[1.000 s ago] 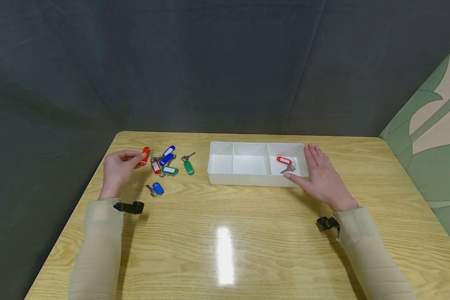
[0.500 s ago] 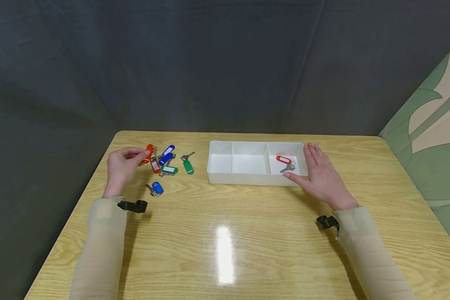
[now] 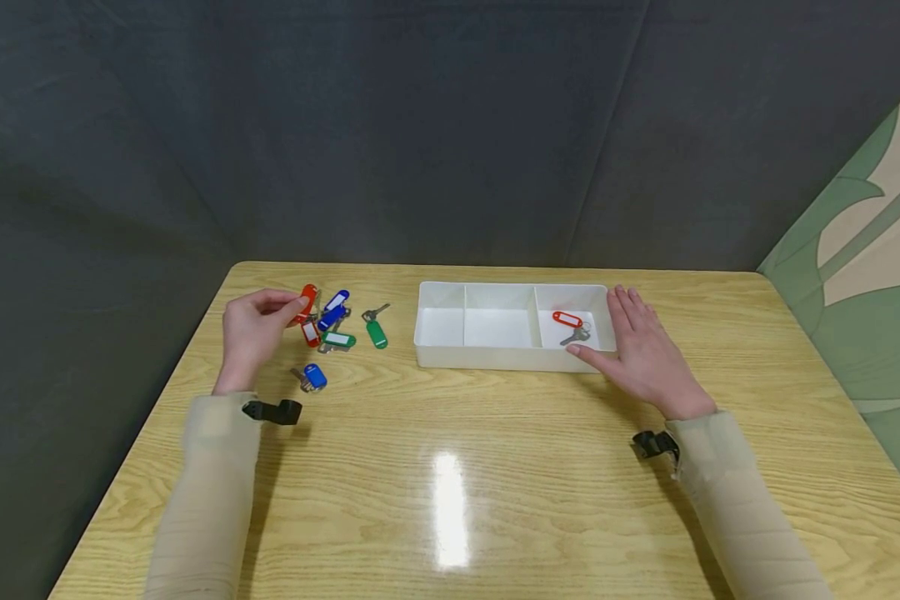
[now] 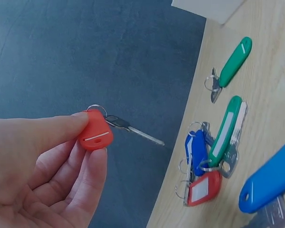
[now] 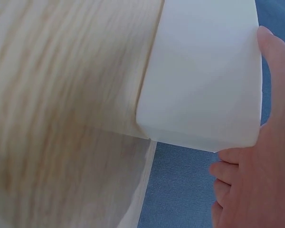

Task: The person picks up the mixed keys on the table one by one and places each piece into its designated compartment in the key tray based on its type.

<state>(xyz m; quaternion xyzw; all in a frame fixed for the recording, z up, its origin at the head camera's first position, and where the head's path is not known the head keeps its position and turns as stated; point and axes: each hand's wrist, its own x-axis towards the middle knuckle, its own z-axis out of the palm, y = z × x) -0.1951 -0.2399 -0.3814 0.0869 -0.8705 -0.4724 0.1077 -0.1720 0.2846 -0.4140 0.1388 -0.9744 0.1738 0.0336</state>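
My left hand pinches a red key tag between thumb and fingers. A ring and a key dangle from that tag. Just to its right on the table lies a loose pile with a red tag, blue tags and a green tag, all with keys. My right hand rests against the right end of a white divided tray, fingers straight along its side and thumb at the front rim. Inside the right compartment lie another red key tag and its key.
Apart from the pile, a green key tag lies between it and the tray. A blue key tag lies nearer me. The wooden table ends at a dark curtain behind.
My left hand has shifted right and slightly away from me, bringing the pinched red key tag over the pile's left edge. My right hand has stayed at the tray.
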